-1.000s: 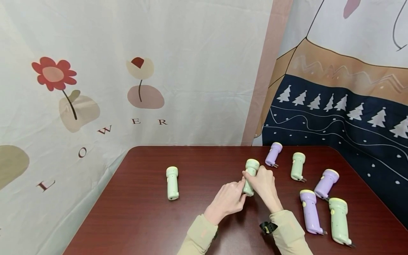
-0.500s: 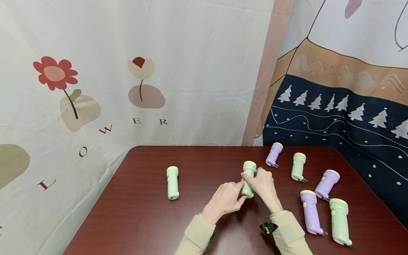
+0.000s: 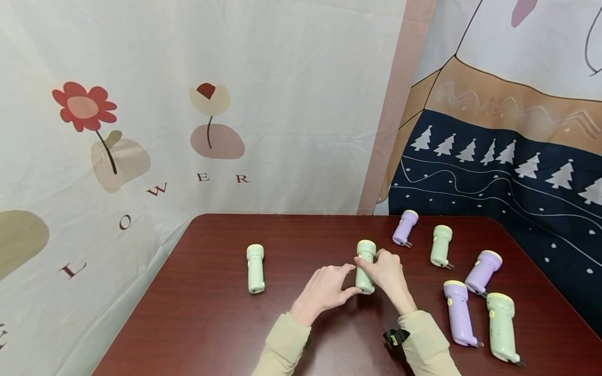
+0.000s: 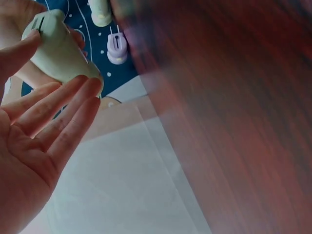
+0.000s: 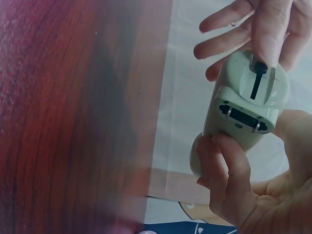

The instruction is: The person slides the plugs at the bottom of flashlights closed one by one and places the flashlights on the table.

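A pale green flashlight point(image 3: 365, 267) is held over the table by my right hand point(image 3: 386, 271), whose fingers and thumb grip its body. Its base, seen in the right wrist view, has a dark slider slot point(image 5: 257, 82) and two metal prongs point(image 5: 242, 120) at a dark recess. My left hand point(image 3: 324, 291) is beside it, fingers extended. The left thumb point(image 5: 267, 36) touches the base at the slot's end. In the left wrist view the left fingers point(image 4: 58, 112) lie nearly straight along the flashlight, not curled round it; whether they touch it is unclear.
Left on the table point(image 3: 197, 313) lies another green flashlight point(image 3: 255, 269) with no prongs showing. At right lie purple flashlights point(image 3: 458, 313) and green flashlights point(image 3: 501, 326), several with prongs sticking out. A printed curtain point(image 3: 282, 104) hangs behind the table's far edge.
The held flashlight has shifted slightly left and toward the person, with the right hand still gripping it. My left hand has drawn back leftward and its fingers have spread away from the flashlight's body.
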Motion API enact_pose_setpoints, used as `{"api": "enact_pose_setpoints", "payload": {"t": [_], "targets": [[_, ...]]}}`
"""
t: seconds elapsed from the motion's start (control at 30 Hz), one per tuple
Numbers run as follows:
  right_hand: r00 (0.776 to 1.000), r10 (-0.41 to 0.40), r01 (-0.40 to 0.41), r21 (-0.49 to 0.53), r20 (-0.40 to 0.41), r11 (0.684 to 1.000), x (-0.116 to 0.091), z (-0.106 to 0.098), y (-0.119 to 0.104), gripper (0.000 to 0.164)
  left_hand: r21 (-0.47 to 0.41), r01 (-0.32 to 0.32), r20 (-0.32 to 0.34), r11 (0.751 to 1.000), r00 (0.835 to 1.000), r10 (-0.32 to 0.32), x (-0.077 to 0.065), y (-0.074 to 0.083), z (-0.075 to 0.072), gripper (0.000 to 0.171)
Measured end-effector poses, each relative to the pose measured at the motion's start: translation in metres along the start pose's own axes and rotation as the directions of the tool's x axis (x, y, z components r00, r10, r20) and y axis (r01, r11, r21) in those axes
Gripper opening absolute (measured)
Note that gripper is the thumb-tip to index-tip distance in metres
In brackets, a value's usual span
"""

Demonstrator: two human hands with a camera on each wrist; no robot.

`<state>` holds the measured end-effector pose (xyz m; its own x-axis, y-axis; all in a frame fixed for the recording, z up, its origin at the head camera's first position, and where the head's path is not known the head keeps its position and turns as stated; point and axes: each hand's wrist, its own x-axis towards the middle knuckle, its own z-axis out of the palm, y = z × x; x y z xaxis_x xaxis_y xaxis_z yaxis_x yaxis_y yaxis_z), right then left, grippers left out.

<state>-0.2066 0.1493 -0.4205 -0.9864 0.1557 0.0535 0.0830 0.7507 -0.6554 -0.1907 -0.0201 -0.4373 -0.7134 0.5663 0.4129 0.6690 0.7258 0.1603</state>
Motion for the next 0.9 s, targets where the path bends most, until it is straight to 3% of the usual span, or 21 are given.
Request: {"api": "enact_pose_setpoints", "payload": {"t": [0.13,0.33,0.6,0.77,0.9], "targets": [[1.0,0.006,-0.006,0.001,0.015,1.0,0.001,0.001,0.001,0.049,0.007,0.036,0.009,0.999,0.999,-0.036,-0.004,-0.009,-0.004,0.043],[0.999,0.03,-0.03,-0.01,0.026,1.0,0.002,0.001,0.003,0.048,0.025,0.116,-0.01,0.993,0.993,-0.115,-0.014,-0.035,-0.015,0.027],[0.997,0.048,-0.048,-0.005,0.054,0.999,0.003,0.0,0.005,0.049,0.116,0.298,-0.067,0.947,0.954,-0.292,-0.037,-0.081,-0.033,0.024],[0.998,0.044,-0.044,-0.008,0.05,0.999,0.002,0.001,0.005,0.047,0.148,0.35,-0.106,0.925,0.935,-0.337,-0.056,-0.105,-0.04,0.027],[0.999,0.02,-0.02,-0.007,0.037,1.0,0.002,0.003,0.003,0.045,0.148,0.367,-0.08,0.918,0.93,-0.359,-0.069,-0.119,-0.046,0.026]]}}
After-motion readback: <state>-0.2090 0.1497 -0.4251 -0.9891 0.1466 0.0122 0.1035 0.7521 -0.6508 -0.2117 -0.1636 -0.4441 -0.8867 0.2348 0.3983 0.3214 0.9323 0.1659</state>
